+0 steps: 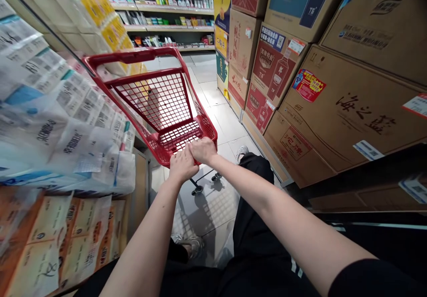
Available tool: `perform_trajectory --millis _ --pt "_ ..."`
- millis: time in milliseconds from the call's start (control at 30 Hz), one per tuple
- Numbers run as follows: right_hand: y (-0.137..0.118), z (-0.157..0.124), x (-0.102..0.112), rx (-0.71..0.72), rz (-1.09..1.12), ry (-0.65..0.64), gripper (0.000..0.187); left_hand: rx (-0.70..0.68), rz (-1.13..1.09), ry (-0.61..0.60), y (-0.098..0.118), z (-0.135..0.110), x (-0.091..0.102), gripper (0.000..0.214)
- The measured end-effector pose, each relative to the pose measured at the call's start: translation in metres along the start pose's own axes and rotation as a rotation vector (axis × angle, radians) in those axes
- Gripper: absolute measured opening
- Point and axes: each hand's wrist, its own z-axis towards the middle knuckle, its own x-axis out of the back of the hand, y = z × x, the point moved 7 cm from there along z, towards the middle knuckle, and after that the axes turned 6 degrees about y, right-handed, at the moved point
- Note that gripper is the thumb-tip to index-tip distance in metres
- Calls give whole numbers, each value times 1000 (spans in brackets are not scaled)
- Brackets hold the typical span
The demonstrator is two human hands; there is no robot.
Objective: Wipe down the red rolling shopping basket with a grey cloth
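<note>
I see my left hand (182, 164) and right hand (202, 150) touching side by side, both closed on the near rim of the red cart (156, 148). Left of the cart are tissue packs (60, 123), right of it boxes (333, 114), beyond it shelves (167, 18).

Basket (176, 137) at the left hand (182, 163): glossy red plastic mesh. Boxes (340, 114) to its right: matt brown cardboard. Packs (50, 110) to its left: shiny film.
</note>
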Motion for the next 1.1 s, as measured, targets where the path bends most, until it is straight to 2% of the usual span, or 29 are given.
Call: perform_trajectory --millis 67,167,233,300,400,533,700,833,900,1000,1100 --pt "-8 -1 -3 -21 23 -36 48 -22 3 -21 -2 -2 -1 89" --pt "-7 -3 -1 133 40 -70 42 -89 11 -17 -15 -9 2 83" --pt "5 -5 4 223 31 -57 37 -121 40 19 -27 -15 7 70" --pt "24 -5 8 240 19 -24 35 -158 79 59 -34 -19 11 53" --pt "47 -3 11 176 26 23 38 -200 115 79 -31 -18 12 39" --pt "63 4 7 -58 18 66 44 -172 149 90 -17 -10 10 32" --pt "40 2 1 -131 44 71 48 -121 207 92 -13 -6 8 28" --pt "11 -10 -2 -54 85 91 46 -115 219 109 -17 -10 9 29" --pt "8 -13 -1 9 87 95 45 -121 217 111 -18 -12 10 29" --pt "29 -11 3 86 63 82 45 -137 197 88 -17 -13 11 29" --pt "66 -6 10 36 36 93 42 -138 160 54 -11 -11 12 30"
